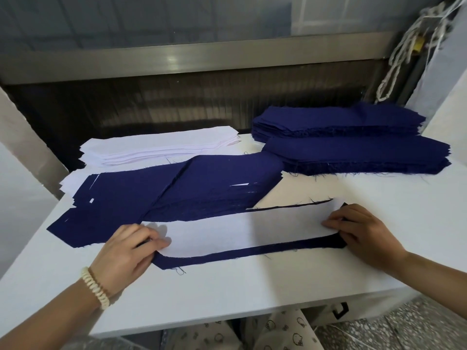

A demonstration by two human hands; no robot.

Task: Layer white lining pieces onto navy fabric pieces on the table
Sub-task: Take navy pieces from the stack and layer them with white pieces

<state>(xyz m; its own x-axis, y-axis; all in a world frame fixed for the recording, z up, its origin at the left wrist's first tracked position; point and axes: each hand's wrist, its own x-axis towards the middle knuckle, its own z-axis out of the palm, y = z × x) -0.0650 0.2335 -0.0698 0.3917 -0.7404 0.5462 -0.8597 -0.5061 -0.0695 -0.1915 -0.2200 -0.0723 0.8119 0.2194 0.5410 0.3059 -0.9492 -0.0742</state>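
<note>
A long white lining piece (240,231) lies on a navy fabric piece (252,252) near the front of the white table (227,294). Navy shows along the lining's near edge and as a thin line at its far edge. My left hand (129,248) pinches the left end of the pair, with fingers on top and the thumb at the navy edge. My right hand (364,231) rests on the right end with fairly straight fingers pressing the lining down.
A spread pile of navy pieces (177,193) with white slivers showing lies just behind. A stack of white lining (156,145) sits at the back left. Two stacks of navy pieces (353,152) sit at the back right. Cords hang at the far right.
</note>
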